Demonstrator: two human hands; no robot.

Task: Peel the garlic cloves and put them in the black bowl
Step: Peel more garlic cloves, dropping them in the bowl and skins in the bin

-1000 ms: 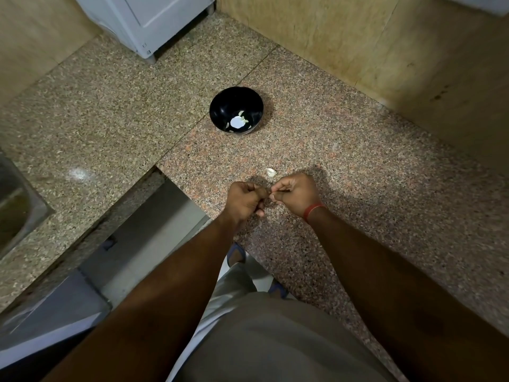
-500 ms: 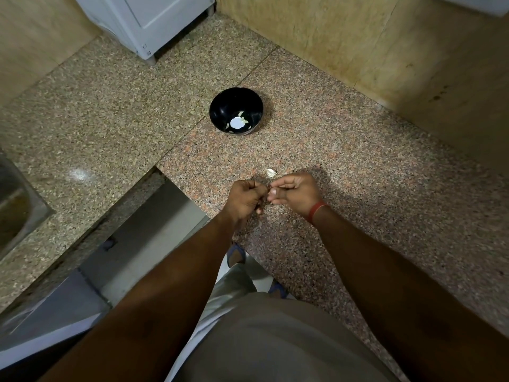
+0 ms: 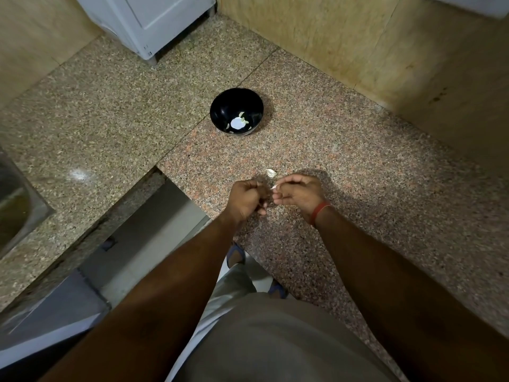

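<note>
Granite counter (image 3: 358, 188): near the black bowl (image 3: 220, 106), right hand (image 3: 298, 193) has pulled away pinching skin (image 3: 274, 187); left hand (image 3: 246, 199) grasps, probably, 1 clove.

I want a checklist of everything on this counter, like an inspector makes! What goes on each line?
Surface: speckled granite counter, two slabs meeting at a seam, with a gap in its front edge.
Job's things: black bowl upright, pale pieces in its bottom; a white garlic piece lies on the counter just beyond the hands.
Clutter: nothing seen.
Hands: left hand curled, what it holds is hidden; right hand pinches a thin white scrap, apparently garlic skin; red band on that wrist.
Cables: nothing seen.
Surroundings: steel sink at far left, white appliance at the back, tan wall to the right.
</note>
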